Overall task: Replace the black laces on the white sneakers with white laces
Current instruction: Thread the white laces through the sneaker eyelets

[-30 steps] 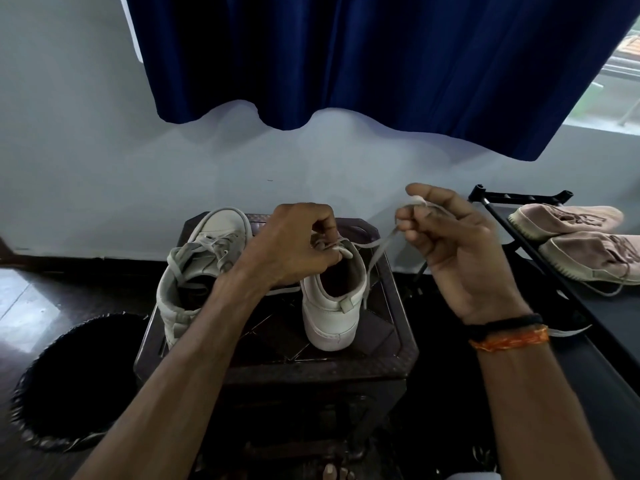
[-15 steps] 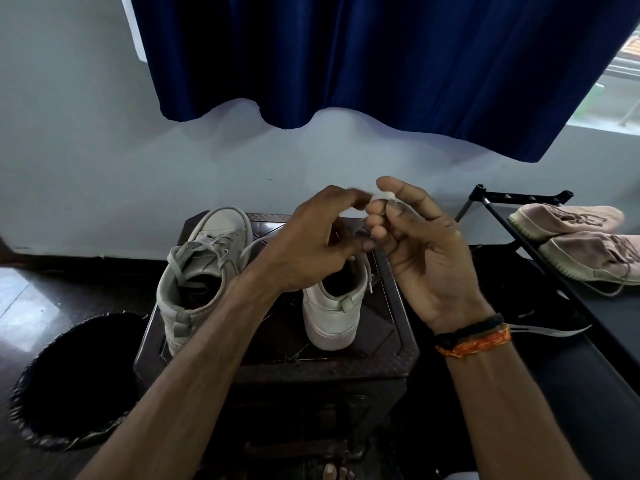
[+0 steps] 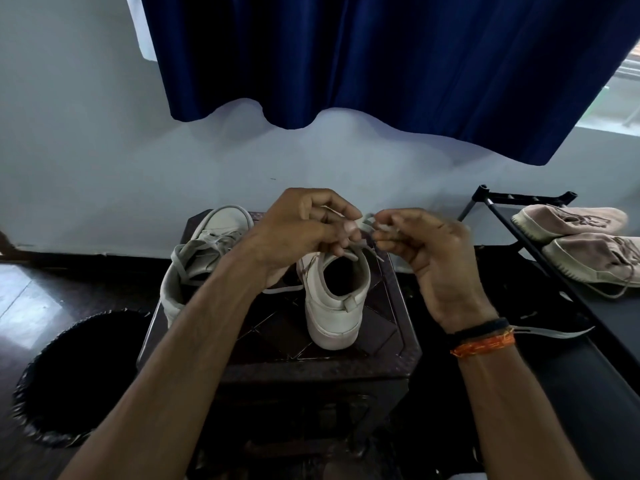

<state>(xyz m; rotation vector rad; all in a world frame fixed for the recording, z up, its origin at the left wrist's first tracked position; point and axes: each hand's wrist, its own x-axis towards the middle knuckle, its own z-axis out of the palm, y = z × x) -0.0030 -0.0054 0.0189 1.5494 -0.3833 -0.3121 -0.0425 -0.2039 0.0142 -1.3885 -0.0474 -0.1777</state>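
Observation:
Two white sneakers stand on a dark carved wooden stool (image 3: pixel 377 358). The left sneaker (image 3: pixel 204 258) is laced with a white lace. The right sneaker (image 3: pixel 334 303) faces away from me, heel toward me. Above its opening, my left hand (image 3: pixel 304 233) and my right hand (image 3: pixel 429 258) each pinch a strand of its white lace (image 3: pixel 367 225), fingertips almost touching. Part of that lace trails on the stool left of the shoe. No black lace is visible.
A round black bin (image 3: pixel 76 375) sits on the floor at the left. A black shoe rack (image 3: pixel 526 244) at the right carries two beige sneakers (image 3: pixel 575 237). A blue curtain (image 3: pixel 381 64) hangs over the white wall behind.
My right hand came in from the right to meet the left hand above the right sneaker. Both hands have since lowered slightly and now pinch the lace strands close together.

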